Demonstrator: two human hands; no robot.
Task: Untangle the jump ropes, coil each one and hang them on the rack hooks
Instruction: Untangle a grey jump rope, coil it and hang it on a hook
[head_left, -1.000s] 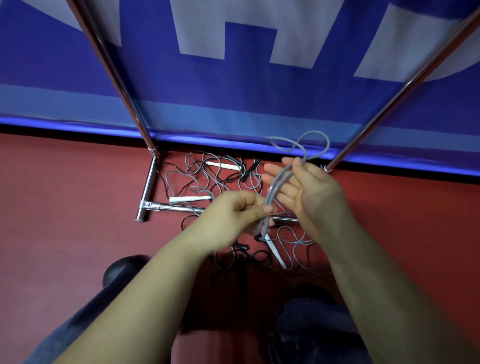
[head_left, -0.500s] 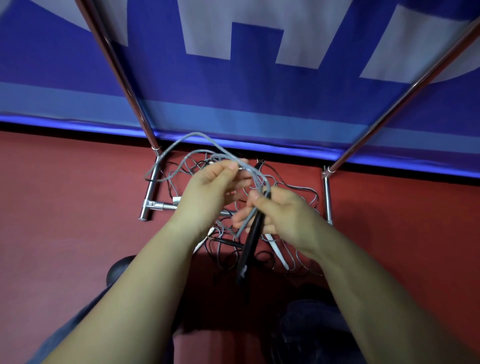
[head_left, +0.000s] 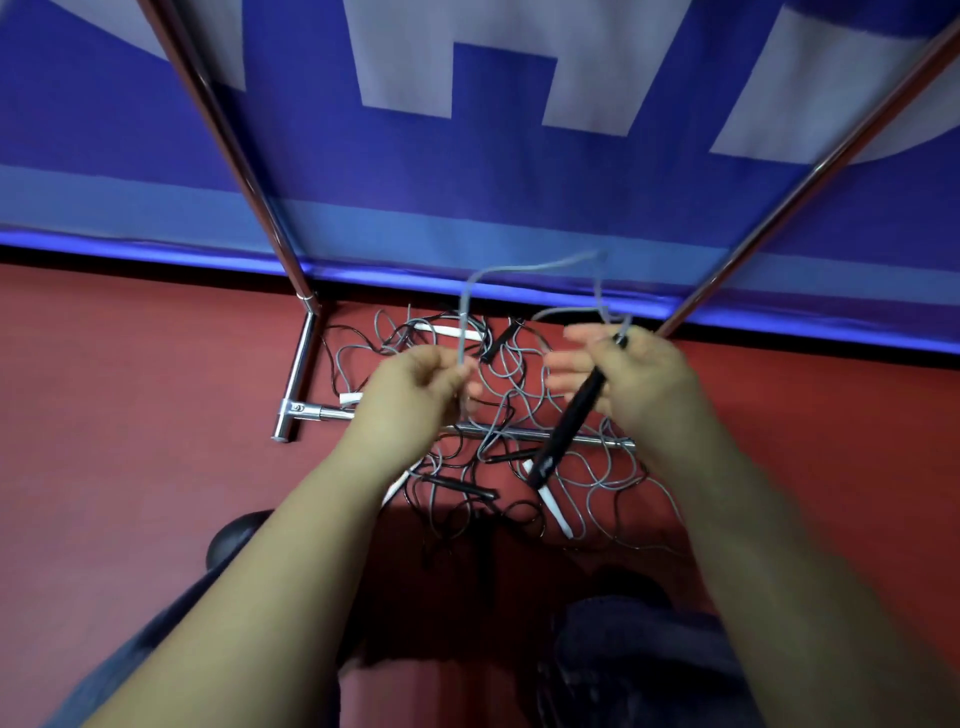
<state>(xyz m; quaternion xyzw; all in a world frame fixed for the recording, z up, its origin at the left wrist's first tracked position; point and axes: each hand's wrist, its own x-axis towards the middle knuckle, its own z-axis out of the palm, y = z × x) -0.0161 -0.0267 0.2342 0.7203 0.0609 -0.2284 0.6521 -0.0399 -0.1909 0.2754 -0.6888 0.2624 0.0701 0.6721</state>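
Observation:
A grey jump rope (head_left: 524, 267) arches between my two hands above the floor. My left hand (head_left: 415, 392) pinches one end of that arch, fingers curled round the cord. My right hand (head_left: 628, 379) grips the rope's black handle (head_left: 569, 418), which slants down to the left, with the fingers partly spread. Below them a tangle of grey and black ropes (head_left: 498, 457) with white handles (head_left: 553, 504) and black handles lies on the red floor across the rack's base.
The chrome rack's base bars (head_left: 301, 374) lie on the red floor, and its two uprights (head_left: 234, 135) slant up against a blue and white banner. My shoes (head_left: 234, 538) and knees are at the bottom. No hooks are in view.
My hands have moved apart, stretching the grey cord into a wide arch. The black handle has gone to the right with my right hand.

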